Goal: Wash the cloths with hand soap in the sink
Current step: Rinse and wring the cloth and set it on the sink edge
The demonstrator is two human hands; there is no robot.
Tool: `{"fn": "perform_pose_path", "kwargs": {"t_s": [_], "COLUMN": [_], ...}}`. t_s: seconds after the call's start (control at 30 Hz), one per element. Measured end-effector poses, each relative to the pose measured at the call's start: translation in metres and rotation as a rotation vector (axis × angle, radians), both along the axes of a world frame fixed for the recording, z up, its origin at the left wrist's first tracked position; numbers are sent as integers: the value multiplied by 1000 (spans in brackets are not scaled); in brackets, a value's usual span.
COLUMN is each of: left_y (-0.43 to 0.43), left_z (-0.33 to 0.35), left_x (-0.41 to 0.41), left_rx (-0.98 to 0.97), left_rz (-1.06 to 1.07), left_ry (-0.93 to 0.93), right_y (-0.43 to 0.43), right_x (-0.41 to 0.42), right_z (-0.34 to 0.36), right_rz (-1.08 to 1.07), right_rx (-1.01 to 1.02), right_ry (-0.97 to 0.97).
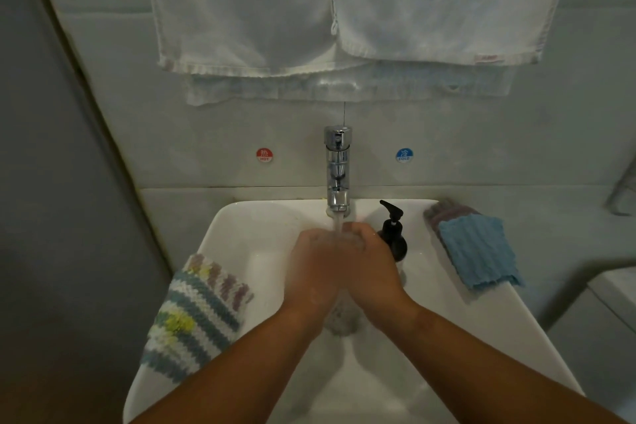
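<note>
— Starting at the left edge, what lies there?

— A striped knitted cloth [198, 315], in teal, white, mauve and yellow, draped over the left rim of the white sink [457, 327], partly hanging outside it. On the wall above, well apart from it, a round red sticker marked HOT [264, 155].

— And the hands?

— Over the middle of the basin. The left hand [313, 268] and the right hand [370, 262] are pressed together, fingers curled inward, directly under the stream of water [337, 224] falling from the chrome tap [338, 169]. Both are blurred, so whether they are closed around anything I cannot tell. Below the wrists a greyish mass [344, 317] sits in the basin; whether that is a cloth or the drain is unclear.

— The soap?

— A black pump bottle [393, 234] stands upright on the back ledge, just beside the right hand, its nozzle pointing left toward the tap.

— Further right?

— A blue ribbed cloth [480, 251] lies folded on the right rim, on top of a mauve one [444, 213] whose end shows behind it. A blue sticker marked COLD [404, 155] is on the wall above, and white towels [330, 3] hang across the top.
</note>
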State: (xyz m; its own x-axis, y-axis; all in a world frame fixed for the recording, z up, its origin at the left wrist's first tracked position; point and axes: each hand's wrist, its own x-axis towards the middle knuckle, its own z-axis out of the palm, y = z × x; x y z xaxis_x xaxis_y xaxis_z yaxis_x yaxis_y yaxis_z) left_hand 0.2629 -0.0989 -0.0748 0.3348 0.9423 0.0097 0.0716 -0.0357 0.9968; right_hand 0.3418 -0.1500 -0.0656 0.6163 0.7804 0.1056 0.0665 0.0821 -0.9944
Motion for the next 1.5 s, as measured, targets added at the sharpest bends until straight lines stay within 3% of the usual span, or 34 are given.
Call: {"fn": "perform_pose_path", "kwargs": {"t_s": [0.1,0.2,0.3,0.5,0.57,0.67,0.77,0.87,1.07,1.23,1.37,1.5], "left_y": [-8,-4,-7,-1,-2,-6,-10,-12,-11,-12,-6,-1], "left_z": [-3,-12,-14,-17,-16,-15,-8,-3,3,-3,-5,-5], "left_x": [-2,-5,-8,-5,-6,-7,-11,-14,-21,-15,-11,-13], "left_rx": [-106,37,53,288,234,29,58,96,-106,3,108,137], "left_rz": [-55,25,4,-73,-110,-40,-48,-28,-143,-179,-152,-70], "left_ry": [-100,3,64,481,476,318,273,228,-81,39,240,310], "right_y": [-1,-3,0,7,1,-3,-4,-8,-12,-9,-9,-10], "right_x": [-1,-4,-4,2,0,-3,-4,-4,0,7,2,1], "right_z": [-3,-10,-22,-27,-25,-22,-16,-11,-14,-14,-11,-12], "right_rz": [20,48,29,-22,-30,-37,54,98,149,28,-18,137], "right_rx": [49,-27,-119,-371,-404,-324,-261,-164,-62,-87,-155,-147], "right_ry": [92,36,-32,-661,-580,-452,-393,-90,-212,-221,-368,-108]}}
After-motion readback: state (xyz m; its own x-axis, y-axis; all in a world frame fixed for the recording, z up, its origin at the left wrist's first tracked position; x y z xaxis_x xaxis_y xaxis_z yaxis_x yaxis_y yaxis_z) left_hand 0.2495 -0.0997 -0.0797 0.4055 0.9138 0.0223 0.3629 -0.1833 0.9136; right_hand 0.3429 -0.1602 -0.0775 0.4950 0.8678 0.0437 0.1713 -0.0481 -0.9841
